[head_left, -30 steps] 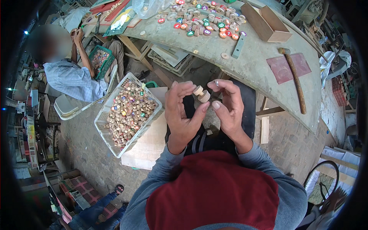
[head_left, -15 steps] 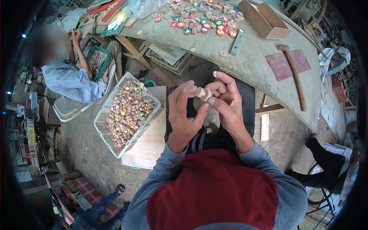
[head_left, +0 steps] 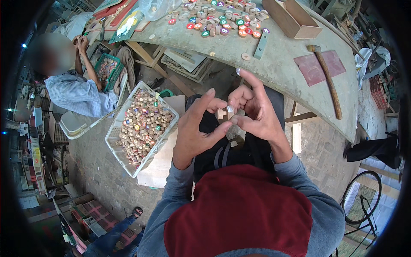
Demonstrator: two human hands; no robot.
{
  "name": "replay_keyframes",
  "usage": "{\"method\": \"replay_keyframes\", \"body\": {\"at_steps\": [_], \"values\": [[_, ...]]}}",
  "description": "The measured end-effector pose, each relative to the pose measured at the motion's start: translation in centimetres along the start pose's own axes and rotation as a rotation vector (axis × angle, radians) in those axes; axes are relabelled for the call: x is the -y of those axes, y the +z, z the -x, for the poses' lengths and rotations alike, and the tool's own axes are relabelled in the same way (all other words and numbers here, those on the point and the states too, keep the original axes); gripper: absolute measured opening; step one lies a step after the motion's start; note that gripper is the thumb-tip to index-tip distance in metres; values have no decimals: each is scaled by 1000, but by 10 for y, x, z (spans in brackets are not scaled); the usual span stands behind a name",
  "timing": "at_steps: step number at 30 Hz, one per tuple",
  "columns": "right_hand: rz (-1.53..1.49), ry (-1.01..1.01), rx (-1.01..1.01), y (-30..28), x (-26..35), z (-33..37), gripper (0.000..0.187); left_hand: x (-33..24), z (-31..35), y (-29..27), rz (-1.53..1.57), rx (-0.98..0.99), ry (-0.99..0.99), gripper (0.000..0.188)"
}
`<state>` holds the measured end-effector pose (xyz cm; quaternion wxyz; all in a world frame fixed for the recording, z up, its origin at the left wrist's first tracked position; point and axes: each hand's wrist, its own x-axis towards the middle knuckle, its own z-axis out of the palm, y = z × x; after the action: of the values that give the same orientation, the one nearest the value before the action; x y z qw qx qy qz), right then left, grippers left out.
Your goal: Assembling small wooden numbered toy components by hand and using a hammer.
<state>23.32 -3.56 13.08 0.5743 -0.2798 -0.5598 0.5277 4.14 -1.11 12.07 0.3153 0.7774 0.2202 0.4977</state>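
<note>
A small spool-shaped wooden piece (head_left: 224, 113), with a pale face and a narrower neck, is between my two hands above my lap. My left hand (head_left: 198, 127) pinches it between the thumb and a bent finger, its index finger stretched upward. On the other side, the thumb and curled fingers of my right hand (head_left: 260, 110) close on the piece. My right index finger points up, with a small white bit on its tip. Left of my hands, a white plastic basket (head_left: 112, 136) is full of similar small wooden pieces (head_left: 143, 128), some with coloured faces.
On the workbench (head_left: 188, 40) lie several numbered wooden discs (head_left: 224, 31), a wooden box (head_left: 291, 19), a metal strip (head_left: 260, 46) and a hammer (head_left: 327, 79) over a dark red sheet (head_left: 306, 70). A co-worker (head_left: 81, 92) sits at left beside a green basket (head_left: 107, 70).
My hands have turned the wooden piece, and it sits slightly lower. My right index finger has risen. At the far right, a person's legs have moved away, uncovering a bicycle wheel.
</note>
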Motion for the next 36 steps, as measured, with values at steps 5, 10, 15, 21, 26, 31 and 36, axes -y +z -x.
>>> {"method": "replay_keyframes", "body": {"at_steps": [5,10,15,21,26,31,36], "values": [[-22,28,58,0,0,1,93,0,1,0,29,74,-17,88],[-155,67,6,4,-2,2,92,-5,-4,3,125,31,-124,76],[-110,5,-34,8,-3,2,86,-7,-7,4,67,40,-120,74],[-129,-47,-53,6,-4,1,82,-8,-7,5,118,9,-116,72],[-114,-22,-27,-1,1,0,79,-7,-4,0,164,-66,-147,65],[-122,-44,-46,1,0,1,79,-13,-9,-3,-53,8,-6,44],[-150,-243,-212,-29,13,-7,81,7,11,-26,381,-277,-96,37]]}}
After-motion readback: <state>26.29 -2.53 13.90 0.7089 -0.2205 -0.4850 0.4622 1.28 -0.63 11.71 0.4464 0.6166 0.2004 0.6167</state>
